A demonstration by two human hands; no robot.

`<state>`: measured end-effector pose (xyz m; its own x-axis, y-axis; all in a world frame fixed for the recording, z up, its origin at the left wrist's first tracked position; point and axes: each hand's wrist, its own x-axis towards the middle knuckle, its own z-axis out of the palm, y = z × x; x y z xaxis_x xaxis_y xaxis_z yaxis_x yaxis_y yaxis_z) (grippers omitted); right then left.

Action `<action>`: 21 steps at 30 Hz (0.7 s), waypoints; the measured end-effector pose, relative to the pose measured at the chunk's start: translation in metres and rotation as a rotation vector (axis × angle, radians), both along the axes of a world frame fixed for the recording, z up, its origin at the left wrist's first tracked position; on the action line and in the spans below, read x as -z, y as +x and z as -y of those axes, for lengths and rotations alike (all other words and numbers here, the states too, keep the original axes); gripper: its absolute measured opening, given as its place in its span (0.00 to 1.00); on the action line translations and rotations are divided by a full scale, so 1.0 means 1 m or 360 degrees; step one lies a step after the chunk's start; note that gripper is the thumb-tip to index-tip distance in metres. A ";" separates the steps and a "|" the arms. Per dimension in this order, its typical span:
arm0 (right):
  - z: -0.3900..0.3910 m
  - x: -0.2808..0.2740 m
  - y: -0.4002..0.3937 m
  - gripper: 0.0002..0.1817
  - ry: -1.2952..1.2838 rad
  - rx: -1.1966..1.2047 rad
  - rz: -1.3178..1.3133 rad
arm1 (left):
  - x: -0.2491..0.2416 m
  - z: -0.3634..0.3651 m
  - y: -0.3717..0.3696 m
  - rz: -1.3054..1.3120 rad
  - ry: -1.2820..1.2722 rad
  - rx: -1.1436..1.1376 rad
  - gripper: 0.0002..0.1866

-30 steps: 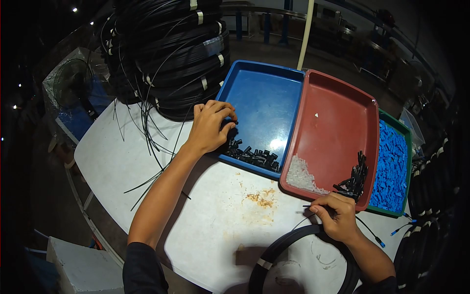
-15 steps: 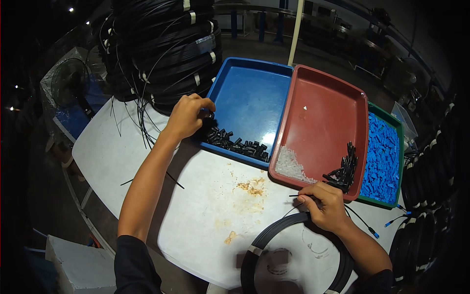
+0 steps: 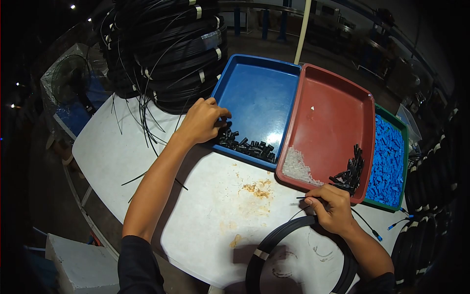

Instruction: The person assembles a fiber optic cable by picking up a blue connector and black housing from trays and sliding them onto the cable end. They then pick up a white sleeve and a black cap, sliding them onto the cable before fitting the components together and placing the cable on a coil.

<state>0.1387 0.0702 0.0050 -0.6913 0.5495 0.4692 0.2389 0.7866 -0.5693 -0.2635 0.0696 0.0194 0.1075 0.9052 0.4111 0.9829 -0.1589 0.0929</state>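
At the far left a standing fan (image 3: 68, 81) stood beyond the white table (image 3: 196, 220). A tall stack of black cable coils (image 3: 171, 54), bound with pale bands, sat on the table's far side, loose ends trailing down from it. The left hand (image 3: 203, 120) was over the near left corner of the blue tray (image 3: 259, 93), its fingers curled downward at the short black sleeves (image 3: 249, 149) heaped along the near edge; whether they gripped one, I could not tell. Below the trays, a banded black cable coil (image 3: 262, 245) lay on the table at the near edge of the view. The red tray (image 3: 333, 117) adjoined the blue one and held clear plastic pieces (image 3: 297, 169) in its near left corner and slim black connector parts (image 3: 348, 171) at its near right. Just in front of it, the right hand (image 3: 333, 210) pinched a thin black cable (image 3: 302, 198) between thumb and index finger, the tip pointing left. A blue-tipped connector (image 3: 379, 238) lay right of that hand. Beyond, the green tray (image 3: 406, 161) was filled with blue connector pieces (image 3: 387, 166)
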 end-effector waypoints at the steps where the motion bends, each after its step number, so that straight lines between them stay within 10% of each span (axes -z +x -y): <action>1: 0.000 0.000 0.000 0.03 -0.0012 0.0005 0.0015 | 0.000 0.000 0.001 0.0001 -0.0001 0.0001 0.13; 21: -0.001 -0.002 0.001 0.03 0.0055 -0.0038 0.0006 | 0.017 -0.014 0.067 0.0058 -0.0025 0.0324 0.12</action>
<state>0.1395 0.0709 0.0067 -0.7056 0.5166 0.4851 0.2219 0.8112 -0.5411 -0.1969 0.0833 0.0021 0.2744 0.8727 0.4039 0.9265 -0.3524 0.1318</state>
